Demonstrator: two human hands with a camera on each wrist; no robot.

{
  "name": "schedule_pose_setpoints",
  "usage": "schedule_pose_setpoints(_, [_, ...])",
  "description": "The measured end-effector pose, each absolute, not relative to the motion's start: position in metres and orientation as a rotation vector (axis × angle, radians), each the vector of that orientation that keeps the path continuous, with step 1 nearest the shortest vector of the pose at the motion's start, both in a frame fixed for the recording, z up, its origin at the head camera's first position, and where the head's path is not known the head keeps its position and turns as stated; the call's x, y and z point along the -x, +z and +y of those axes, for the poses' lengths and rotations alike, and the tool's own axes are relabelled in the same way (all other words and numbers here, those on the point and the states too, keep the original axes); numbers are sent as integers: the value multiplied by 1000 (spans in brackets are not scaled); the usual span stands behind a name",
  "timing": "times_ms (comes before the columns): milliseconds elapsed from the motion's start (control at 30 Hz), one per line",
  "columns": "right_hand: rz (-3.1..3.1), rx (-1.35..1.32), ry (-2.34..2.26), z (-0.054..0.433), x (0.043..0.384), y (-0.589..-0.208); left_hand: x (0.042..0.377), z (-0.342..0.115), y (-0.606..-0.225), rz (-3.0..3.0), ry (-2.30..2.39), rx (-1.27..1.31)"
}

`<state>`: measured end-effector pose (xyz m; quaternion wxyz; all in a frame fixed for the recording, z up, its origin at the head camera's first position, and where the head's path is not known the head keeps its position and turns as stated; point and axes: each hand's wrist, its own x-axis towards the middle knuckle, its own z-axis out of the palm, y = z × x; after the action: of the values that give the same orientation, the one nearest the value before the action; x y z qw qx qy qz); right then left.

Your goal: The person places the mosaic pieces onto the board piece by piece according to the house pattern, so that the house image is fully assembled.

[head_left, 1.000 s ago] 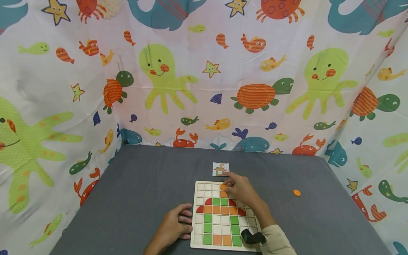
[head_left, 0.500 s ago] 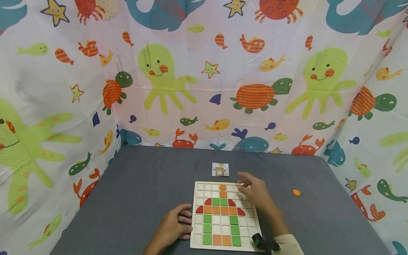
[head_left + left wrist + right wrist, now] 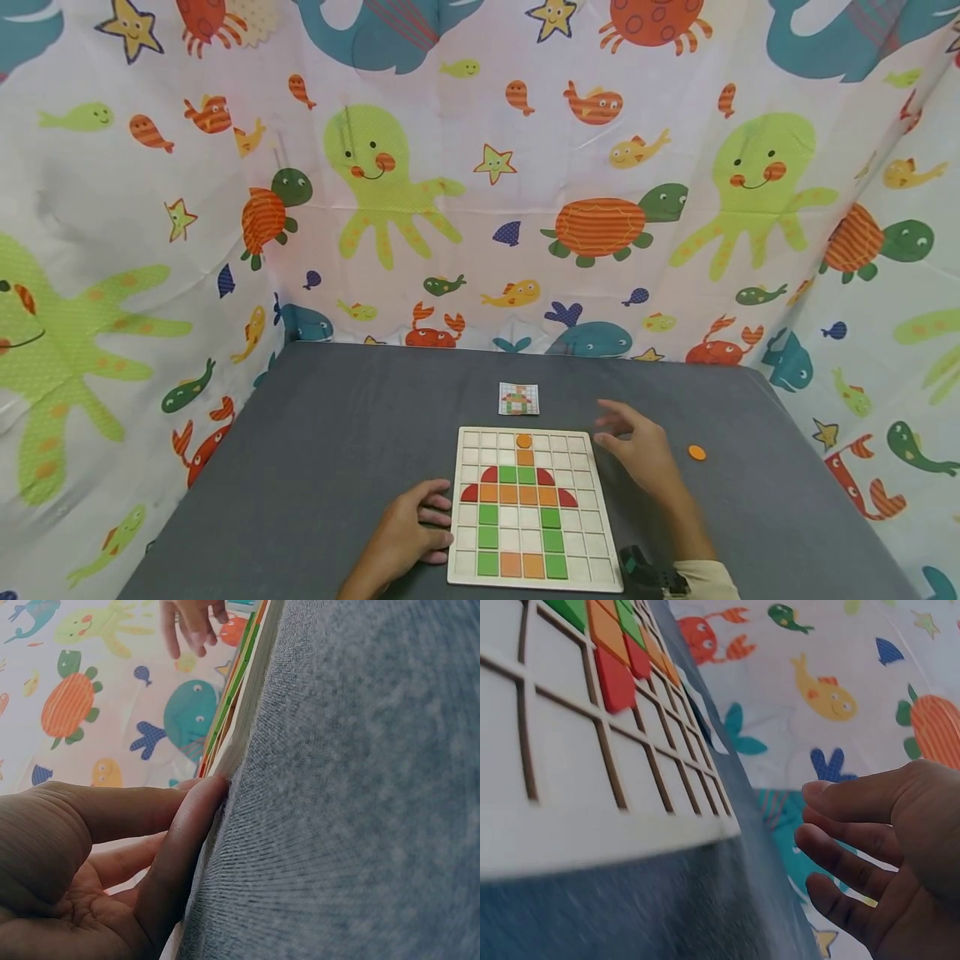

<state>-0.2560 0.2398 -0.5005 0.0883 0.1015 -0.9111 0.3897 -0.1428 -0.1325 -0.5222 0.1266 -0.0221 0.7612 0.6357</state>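
A square wooden grid board (image 3: pixel 586 546) lies on the grey table, with green, orange and red pieces set in some of its cells. An orange disc (image 3: pixel 524 441) sits in a cell of the far row. My left hand (image 3: pixel 408 527) rests beside the board, its fingertips touching the left edge; the left wrist view shows thumb and finger at that edge (image 3: pixel 241 724). Off the board's far right corner, my right hand (image 3: pixel 643 454) hovers with loosely bent fingers and nothing between them. A second orange disc (image 3: pixel 697 452) lies on the table to its right.
Behind the board lies a small printed card (image 3: pixel 518 398) showing a coloured grid pattern. The grey table (image 3: pixel 337 433) ends at a white curtain (image 3: pixel 450 200) printed with sea animals, which also hangs along both sides.
My right hand has let go of the orange disc in the far row and moved right, off the board towards the loose disc. The left hand has stayed put.
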Motion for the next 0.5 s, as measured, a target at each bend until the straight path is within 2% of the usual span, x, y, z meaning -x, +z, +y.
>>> schedule_pose_setpoints(500, [-2680,-167,1120,286,258,-505,143,-131,-522,2225,1844,67])
